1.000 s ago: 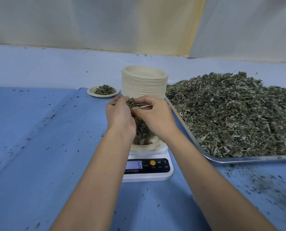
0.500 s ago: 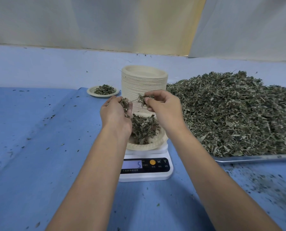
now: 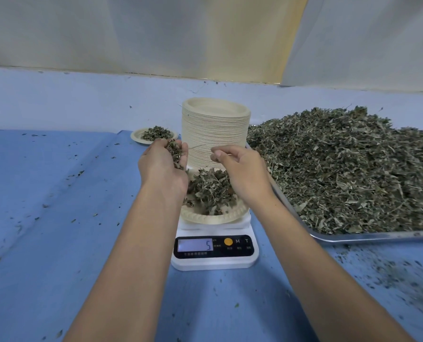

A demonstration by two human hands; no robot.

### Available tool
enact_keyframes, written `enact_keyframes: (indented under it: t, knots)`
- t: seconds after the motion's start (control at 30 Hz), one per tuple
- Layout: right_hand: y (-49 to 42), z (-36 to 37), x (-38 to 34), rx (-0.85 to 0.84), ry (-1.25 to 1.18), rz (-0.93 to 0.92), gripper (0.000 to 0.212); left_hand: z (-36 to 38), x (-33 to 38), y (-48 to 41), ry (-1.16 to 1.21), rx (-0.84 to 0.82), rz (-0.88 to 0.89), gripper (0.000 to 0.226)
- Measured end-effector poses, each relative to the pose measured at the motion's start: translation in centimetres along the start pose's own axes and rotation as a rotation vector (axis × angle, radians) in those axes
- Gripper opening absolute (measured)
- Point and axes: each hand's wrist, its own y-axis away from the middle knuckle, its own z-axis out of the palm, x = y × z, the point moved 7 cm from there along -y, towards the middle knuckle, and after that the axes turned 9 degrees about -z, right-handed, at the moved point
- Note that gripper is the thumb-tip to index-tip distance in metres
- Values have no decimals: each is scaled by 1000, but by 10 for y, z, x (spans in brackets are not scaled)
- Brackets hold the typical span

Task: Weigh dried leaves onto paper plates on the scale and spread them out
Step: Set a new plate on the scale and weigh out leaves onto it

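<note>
The scale [image 3: 215,253] sits mid-tabletop [image 3: 57,243], its display reading 5. On it rests a plate [image 3: 210,217] holding a loose mound of leaves [image 3: 210,191]. Above the plate's left side the left hand [image 3: 162,166] is cupped, fingers curled round a clump of leaves. Above its right side, the right hand [image 3: 242,174] has its thumb and fingertips pinched together on what looks like a small scrap of leaves. Just behind stands a tall stack [image 3: 215,137] of plates. A tray [image 3: 353,236] along the right edge carries a big heap [image 3: 353,169]. A far plate [image 3: 137,137] with leaves lies left of the stack.
</note>
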Motion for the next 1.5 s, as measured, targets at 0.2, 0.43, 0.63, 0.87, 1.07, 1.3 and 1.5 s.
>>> enact_keyframes:
  t: [0.2,0.43,0.63,0.87,1.07,1.3,1.5]
  knots:
    - [-2,2,-3,-22,-36,-24,23,1,-5,-1,-63,-17,-16,18]
    - [-2,-4,-21,43,-278,-58,11,4,-11,-3,-105,-32,-15,15]
    - [1,7,-33,-53,-267,-95,20,7,-16,0,-221,-31,-6,12]
    - [1,6,-29,-11,-204,-90,32,11,-26,1,-278,-70,-41,16]
    - [-2,-8,-24,101,-195,-59,19,2,-8,-4,-186,-14,7,13]
    - [-1,-3,-15,-22,-134,-31,18,-1,-2,-3,-164,17,18,14]
    - [-2,-10,-12,20,-182,0,18,1,-6,-4,-171,-9,6,12]
